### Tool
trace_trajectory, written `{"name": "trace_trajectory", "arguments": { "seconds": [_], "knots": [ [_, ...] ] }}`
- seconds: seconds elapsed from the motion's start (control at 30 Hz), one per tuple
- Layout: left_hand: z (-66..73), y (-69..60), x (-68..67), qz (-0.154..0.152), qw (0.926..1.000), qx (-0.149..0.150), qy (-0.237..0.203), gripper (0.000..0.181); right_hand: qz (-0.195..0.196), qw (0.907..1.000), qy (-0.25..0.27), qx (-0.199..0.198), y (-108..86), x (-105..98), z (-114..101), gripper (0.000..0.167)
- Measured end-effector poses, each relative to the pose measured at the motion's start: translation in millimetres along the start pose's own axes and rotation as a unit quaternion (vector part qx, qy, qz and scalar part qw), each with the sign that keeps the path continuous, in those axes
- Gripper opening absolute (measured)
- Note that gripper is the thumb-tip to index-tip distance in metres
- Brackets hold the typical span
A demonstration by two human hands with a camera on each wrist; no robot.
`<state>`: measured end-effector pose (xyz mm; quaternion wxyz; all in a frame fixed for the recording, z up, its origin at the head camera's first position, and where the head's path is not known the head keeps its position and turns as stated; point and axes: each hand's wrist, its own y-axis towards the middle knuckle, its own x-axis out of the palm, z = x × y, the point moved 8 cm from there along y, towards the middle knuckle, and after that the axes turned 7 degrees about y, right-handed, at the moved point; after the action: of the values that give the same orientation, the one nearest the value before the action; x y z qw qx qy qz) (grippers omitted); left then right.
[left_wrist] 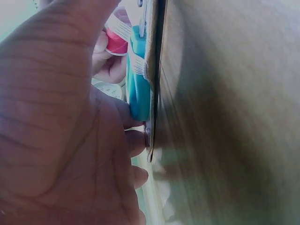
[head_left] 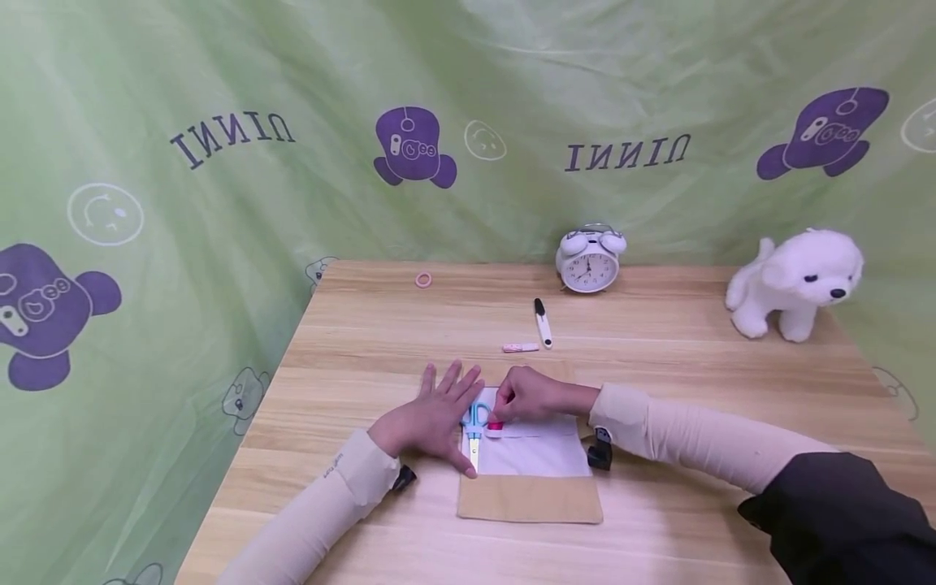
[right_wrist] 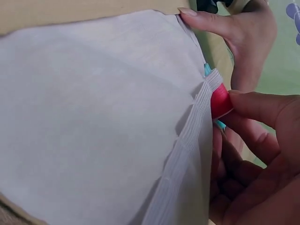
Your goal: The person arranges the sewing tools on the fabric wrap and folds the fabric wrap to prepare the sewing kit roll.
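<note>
A tan fabric pouch (head_left: pixel 530 499) lies unfolded on the table, its white lining (right_wrist: pixel 93 112) crossed by a white elastic band (right_wrist: pixel 190 126). Blue-handled scissors (head_left: pixel 474 431) sit under the band at the pouch's left side; their handle (left_wrist: pixel 138 89) shows close up in the left wrist view. My left hand (head_left: pixel 431 421) rests with fingers spread on the pouch's left edge, beside the scissors. My right hand (head_left: pixel 532 396) pinches a red thread spool (right_wrist: pixel 220 101) between thumb and finger, the spool partly under the elastic band.
Beyond the pouch lie a pink-and-white small item (head_left: pixel 520 348) and a white tool with a black tip (head_left: pixel 543 323). Farther back are a pink ring (head_left: pixel 423 279), a white alarm clock (head_left: pixel 589 262) and, at the right, a white plush dog (head_left: pixel 795 284).
</note>
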<state>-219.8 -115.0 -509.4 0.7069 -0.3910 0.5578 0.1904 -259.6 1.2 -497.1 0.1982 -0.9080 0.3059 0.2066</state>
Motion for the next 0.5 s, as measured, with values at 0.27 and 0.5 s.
{"name": "trace_trajectory", "arguments": {
  "seconds": [0.27, 0.5],
  "knots": [
    [-0.2, -2.3, -2.4, 0.004, 1.0, 0.003, 0.002, 0.138, -0.013, 0.9997, 0.007, -0.02, -1.0, 4.1, -4.7, 0.01],
    [1.9, -1.6, -2.2, 0.0, 1.0, 0.007, 0.0, 0.138, 0.007, 1.0, 0.001, 0.003, -5.5, 5.1, -1.3, 0.011]
  ]
}}
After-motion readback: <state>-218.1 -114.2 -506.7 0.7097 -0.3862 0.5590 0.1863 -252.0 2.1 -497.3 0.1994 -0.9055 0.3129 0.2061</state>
